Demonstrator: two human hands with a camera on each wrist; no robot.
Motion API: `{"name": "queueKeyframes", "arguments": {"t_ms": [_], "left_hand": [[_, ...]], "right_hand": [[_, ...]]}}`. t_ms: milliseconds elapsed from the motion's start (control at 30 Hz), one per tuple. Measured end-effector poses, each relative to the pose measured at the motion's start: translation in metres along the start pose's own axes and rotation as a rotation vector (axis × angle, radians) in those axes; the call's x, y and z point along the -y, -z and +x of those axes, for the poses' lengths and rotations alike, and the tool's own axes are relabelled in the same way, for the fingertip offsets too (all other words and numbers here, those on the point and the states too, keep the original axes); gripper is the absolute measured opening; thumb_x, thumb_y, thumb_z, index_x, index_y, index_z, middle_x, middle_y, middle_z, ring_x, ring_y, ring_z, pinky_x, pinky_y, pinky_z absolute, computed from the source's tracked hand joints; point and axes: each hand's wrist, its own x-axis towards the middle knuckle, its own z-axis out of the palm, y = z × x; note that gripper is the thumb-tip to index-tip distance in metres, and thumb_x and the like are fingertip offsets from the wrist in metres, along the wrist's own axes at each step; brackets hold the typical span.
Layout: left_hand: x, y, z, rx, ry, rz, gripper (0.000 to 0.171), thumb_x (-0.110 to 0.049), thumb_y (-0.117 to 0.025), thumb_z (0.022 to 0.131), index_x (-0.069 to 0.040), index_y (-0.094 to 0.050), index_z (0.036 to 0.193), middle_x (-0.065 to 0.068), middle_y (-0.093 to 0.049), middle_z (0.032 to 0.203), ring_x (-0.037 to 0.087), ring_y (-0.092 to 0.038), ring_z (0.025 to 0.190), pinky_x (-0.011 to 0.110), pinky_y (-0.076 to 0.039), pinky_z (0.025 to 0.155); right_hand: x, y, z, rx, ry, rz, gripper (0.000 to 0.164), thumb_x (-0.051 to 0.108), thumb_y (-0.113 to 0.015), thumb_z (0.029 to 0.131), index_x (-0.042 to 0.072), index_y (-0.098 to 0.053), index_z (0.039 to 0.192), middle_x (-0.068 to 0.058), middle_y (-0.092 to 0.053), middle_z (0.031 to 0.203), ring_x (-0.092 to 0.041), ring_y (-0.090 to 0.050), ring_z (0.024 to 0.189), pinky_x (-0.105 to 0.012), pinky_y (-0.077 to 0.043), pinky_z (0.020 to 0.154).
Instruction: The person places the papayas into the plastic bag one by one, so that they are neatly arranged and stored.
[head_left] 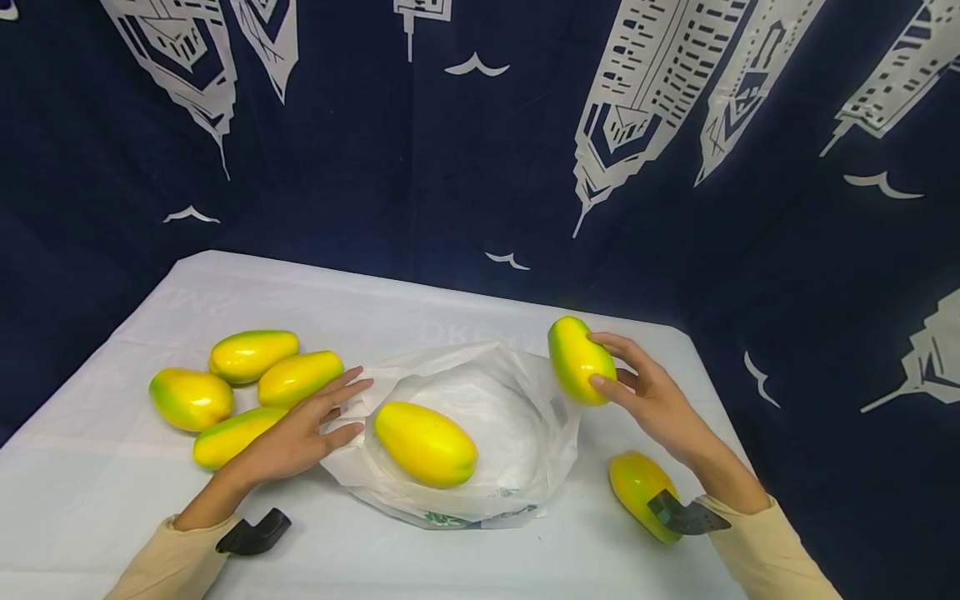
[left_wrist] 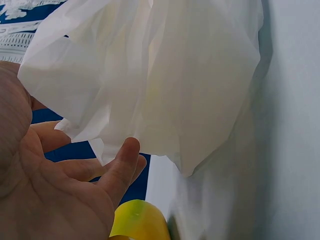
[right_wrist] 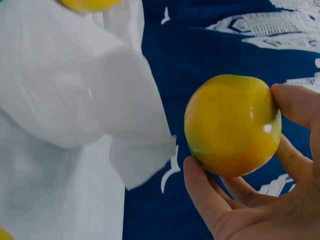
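A white plastic bag [head_left: 517, 492] lies with its mouth spread wide, and one yellow mango [head_left: 425, 444] with a greenish tip rests inside it. My right hand [head_left: 654, 400] holds another yellow-green mango [head_left: 580, 360] at the bag's right rim, thumb on one side and fingers on the other. In the right wrist view this mango [right_wrist: 232, 125] shows end-on, beside the bag's edge [right_wrist: 142, 160]. My left hand [head_left: 296, 437] is at the bag's left rim with fairly straight, spread fingers. The left wrist view shows its fingertips right at the hanging bag edge [left_wrist: 185, 150].
Several mangoes, one of them a front mango [head_left: 236, 437] partly behind my left hand, sit in a group at the left. A single mango [head_left: 641, 487] lies under my right wrist. White cloth covers the table [head_left: 510, 571]; a dark blue patterned curtain [head_left: 337, 183] hangs behind.
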Motion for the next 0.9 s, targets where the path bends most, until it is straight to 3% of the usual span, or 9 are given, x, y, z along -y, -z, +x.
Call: {"name": "queueKeyframes", "arguments": {"t_ms": [467, 900], "left_hand": [[0.000, -0.001, 0.001, -0.003, -0.009, 0.008, 0.061, -0.021, -0.061, 0.100, -0.003, -0.037, 0.153, 0.021, -0.015, 0.166, 0.043, -0.022, 0.150, 0.057, -0.035, 0.113], [0.001, -0.001, 0.000, 0.000, -0.003, 0.012, 0.061, -0.024, -0.061, 0.101, -0.005, -0.038, 0.154, 0.019, -0.015, 0.167, 0.043, -0.023, 0.150, 0.056, -0.035, 0.113]], "right_hand": [[0.016, -0.025, -0.006, 0.039, 0.062, -0.044, 0.054, 0.029, -0.064, 0.100, 0.028, -0.041, 0.149, -0.009, -0.035, 0.159, -0.043, -0.041, 0.141, -0.060, -0.042, 0.110], [0.025, -0.057, -0.008, 0.060, -0.006, 0.007, 0.054, 0.031, -0.068, 0.096, 0.033, -0.043, 0.144, -0.008, -0.035, 0.158, -0.047, -0.048, 0.135, -0.048, -0.056, 0.097]]}}
